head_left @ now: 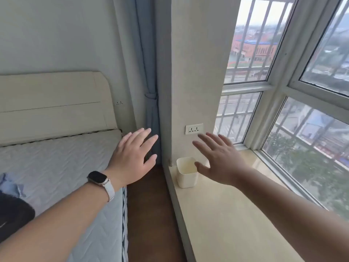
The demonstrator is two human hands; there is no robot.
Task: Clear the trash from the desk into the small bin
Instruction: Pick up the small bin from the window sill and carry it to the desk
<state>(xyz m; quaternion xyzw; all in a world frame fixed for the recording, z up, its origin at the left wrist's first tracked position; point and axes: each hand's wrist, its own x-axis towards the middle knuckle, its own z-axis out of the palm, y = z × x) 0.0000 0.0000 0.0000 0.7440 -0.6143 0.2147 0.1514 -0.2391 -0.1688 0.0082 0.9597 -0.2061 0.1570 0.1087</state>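
Partly behind the splayed, empty right hand (221, 163), small bin (186, 176); left hand (132, 159) likewise.

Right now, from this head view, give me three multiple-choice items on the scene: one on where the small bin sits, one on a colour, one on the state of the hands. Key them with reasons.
1. Where does the small bin stand?
A. on the bed
B. on the window ledge, near the wall corner
C. on the floor

2. What colour is the curtain?
A. grey-blue
B. red
C. yellow

3. How are the two hands?
A. both closed on trash
B. one holds the bin
C. both open and holding nothing

Key:
1 B: the bin rests on the pale window ledge, below the wall socket.
2 A: the tied-back drape beside the bed is grey-blue.
3 C: the left hand and the right hand have spread fingers and hold nothing; the right thumb lies in front of the bin's rim, though contact cannot be told.
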